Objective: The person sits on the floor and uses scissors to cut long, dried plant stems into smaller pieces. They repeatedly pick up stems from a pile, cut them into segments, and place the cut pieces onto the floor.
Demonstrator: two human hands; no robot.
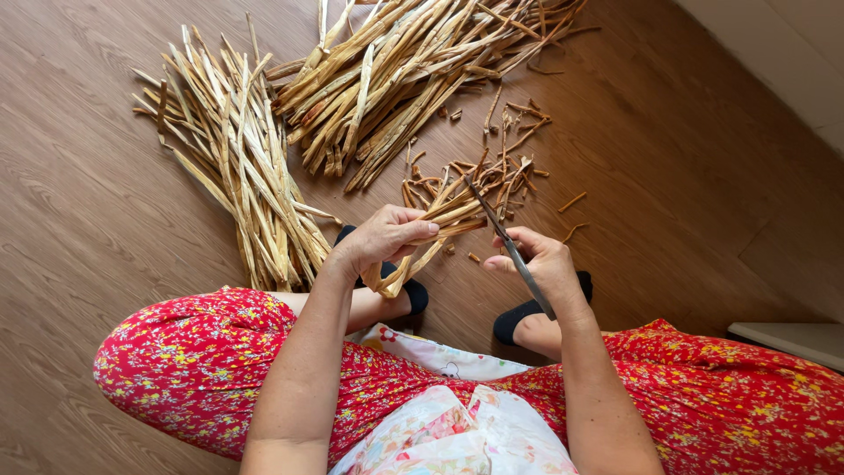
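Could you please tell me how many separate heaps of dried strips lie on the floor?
3: a pale long-strip bundle at left, a browner long-strip pile at top centre, and short brown trimmings beyond the hands.

Home interior, wood-look plank floor [105, 220], white wall [774, 44], seated craftwork

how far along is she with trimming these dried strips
Done: small cut-off bits litter the wood floor ahead of her feet. Whether either big pile is finished, I cannot tell. In hand: the left hand grips a small bunch of strips; the right hand holds scissors with blades at the bunch's end. Left: possibly the long pile at left and the upper pile.
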